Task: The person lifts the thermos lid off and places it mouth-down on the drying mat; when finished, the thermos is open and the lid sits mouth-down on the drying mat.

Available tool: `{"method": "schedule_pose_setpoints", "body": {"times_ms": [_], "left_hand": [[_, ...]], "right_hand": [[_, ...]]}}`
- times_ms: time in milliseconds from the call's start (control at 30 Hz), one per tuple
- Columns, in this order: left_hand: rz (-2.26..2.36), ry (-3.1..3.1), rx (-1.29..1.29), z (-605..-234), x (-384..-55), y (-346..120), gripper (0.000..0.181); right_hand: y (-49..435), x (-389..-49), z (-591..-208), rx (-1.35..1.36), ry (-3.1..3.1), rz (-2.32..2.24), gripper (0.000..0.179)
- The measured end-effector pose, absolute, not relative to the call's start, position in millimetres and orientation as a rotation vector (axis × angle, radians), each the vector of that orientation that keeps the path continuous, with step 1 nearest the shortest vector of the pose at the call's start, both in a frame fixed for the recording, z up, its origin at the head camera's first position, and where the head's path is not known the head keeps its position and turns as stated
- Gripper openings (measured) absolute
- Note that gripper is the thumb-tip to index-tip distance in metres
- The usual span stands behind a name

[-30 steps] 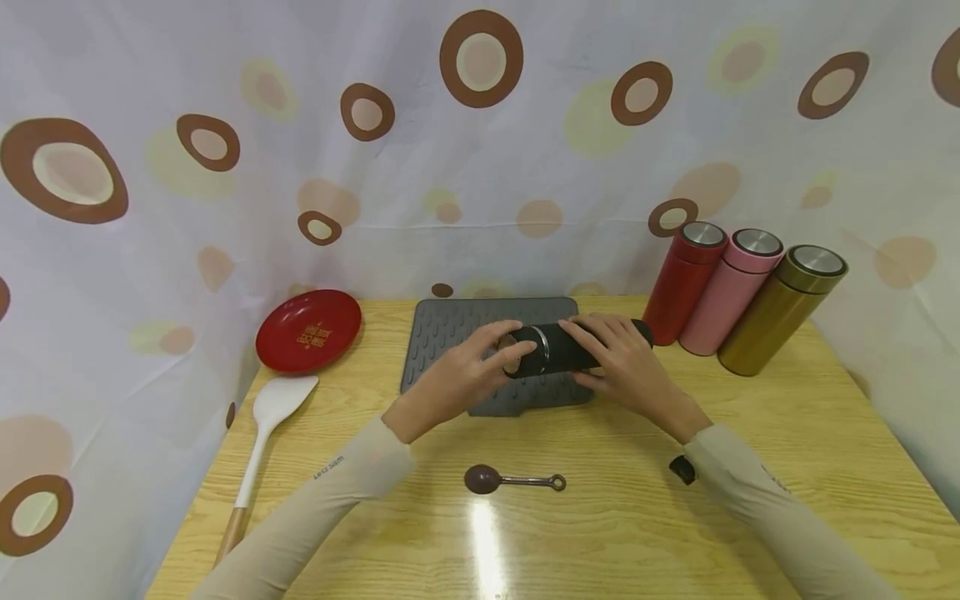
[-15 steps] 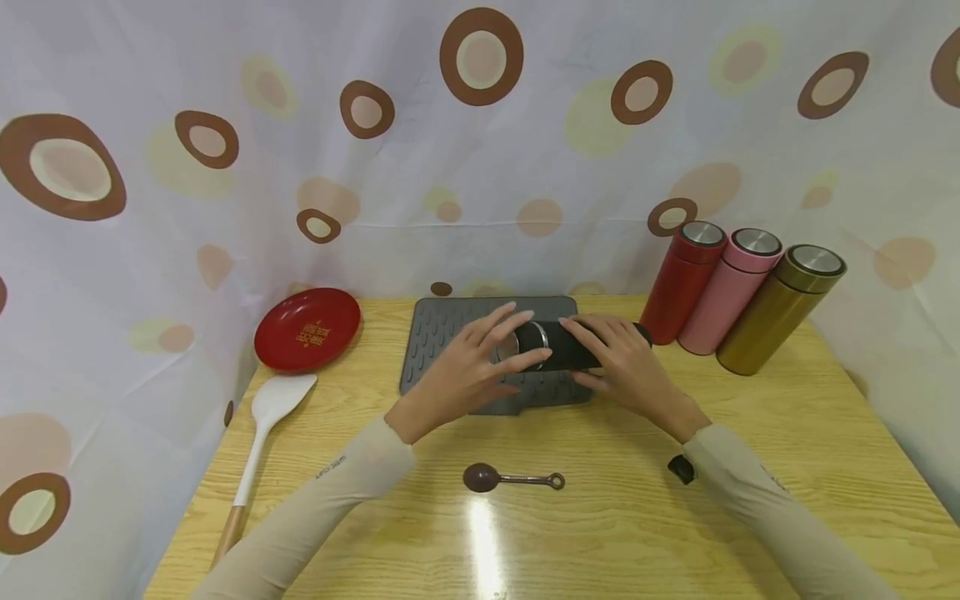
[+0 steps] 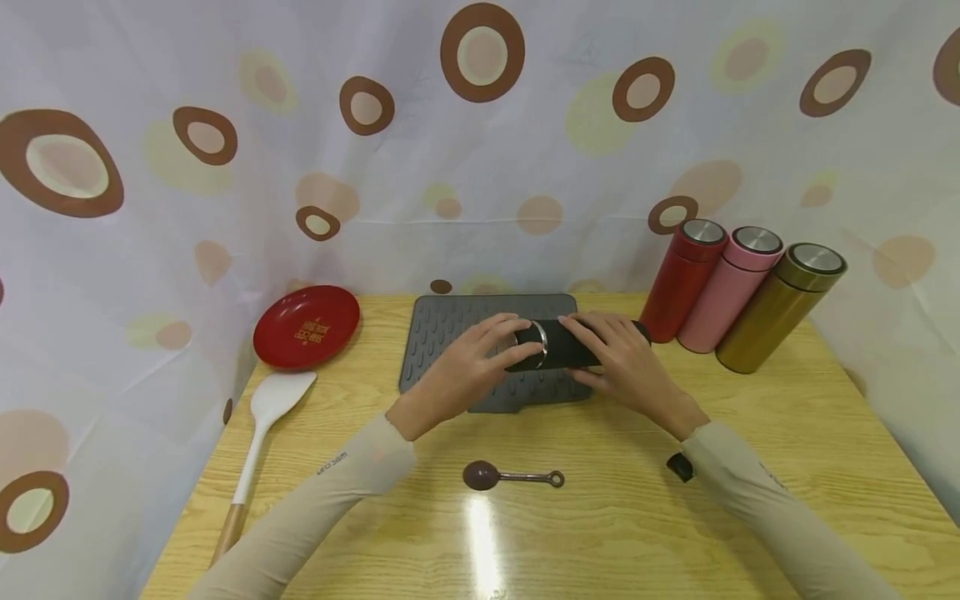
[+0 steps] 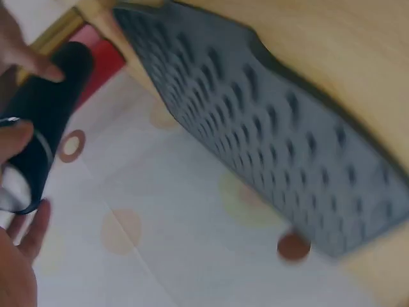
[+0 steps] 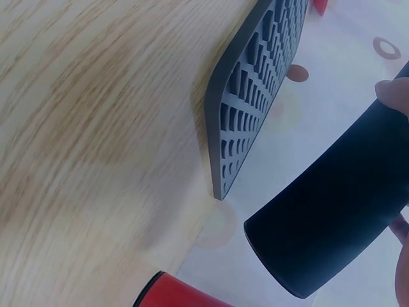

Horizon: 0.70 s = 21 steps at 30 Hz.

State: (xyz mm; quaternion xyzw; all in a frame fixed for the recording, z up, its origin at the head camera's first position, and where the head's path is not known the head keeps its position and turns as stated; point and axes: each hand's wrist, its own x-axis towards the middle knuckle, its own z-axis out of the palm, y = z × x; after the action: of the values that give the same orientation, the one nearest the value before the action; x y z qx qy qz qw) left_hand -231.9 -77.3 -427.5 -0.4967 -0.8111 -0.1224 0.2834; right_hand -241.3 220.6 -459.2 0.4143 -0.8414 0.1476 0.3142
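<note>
A black vacuum flask (image 3: 558, 348) is held on its side above a grey ridged mat (image 3: 446, 329). Around its lid end, just left of a silver ring, curl the fingers and thumb of my left hand (image 3: 467, 367). My right hand (image 3: 630, 365) grips the body farther right, thumb below and fingers over the top. In the left wrist view the lid's pale end face (image 4: 16, 188) shows between the fingers. The right wrist view shows the flask's plain base end (image 5: 281, 256), clear of the table.
Red (image 3: 684, 283), pink (image 3: 729, 292) and gold (image 3: 780, 308) flasks stand at the back right. A red plate (image 3: 307, 328) and a white spatula (image 3: 273, 400) lie at left. A brown spoon (image 3: 482, 475) lies in front, with a small black object (image 3: 681, 467) near my right sleeve.
My left hand's fingers spread off the lid half a second ago and have closed round it again. My right hand keeps its hold, and the flask stays nearly in place.
</note>
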Motion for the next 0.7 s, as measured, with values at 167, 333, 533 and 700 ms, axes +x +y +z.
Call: {"method": "schedule_pose_setpoints", "body": {"times_ms": [167,333,533,700], "left_hand": [[-0.761,-2.306,-1.157,-425,-228,-69,0.067],[-0.666,-2.335,-1.164,-429,-229,-68,0.089],[-0.251,-2.158,-1.293,-433,-233,-77,0.094],[-0.305,-2.108,-1.365,-431,-233,-81,0.08]], "right_hand": [[221,-240,-461,1.101,-2.251,0.384,0.094],[221,-240,-464,1.088,-2.253,0.413,0.071],[219,-243,-463,1.061,-2.21,0.434,0.088],[218,-244,-461,1.052,-2.191,0.43,0.102]]}}
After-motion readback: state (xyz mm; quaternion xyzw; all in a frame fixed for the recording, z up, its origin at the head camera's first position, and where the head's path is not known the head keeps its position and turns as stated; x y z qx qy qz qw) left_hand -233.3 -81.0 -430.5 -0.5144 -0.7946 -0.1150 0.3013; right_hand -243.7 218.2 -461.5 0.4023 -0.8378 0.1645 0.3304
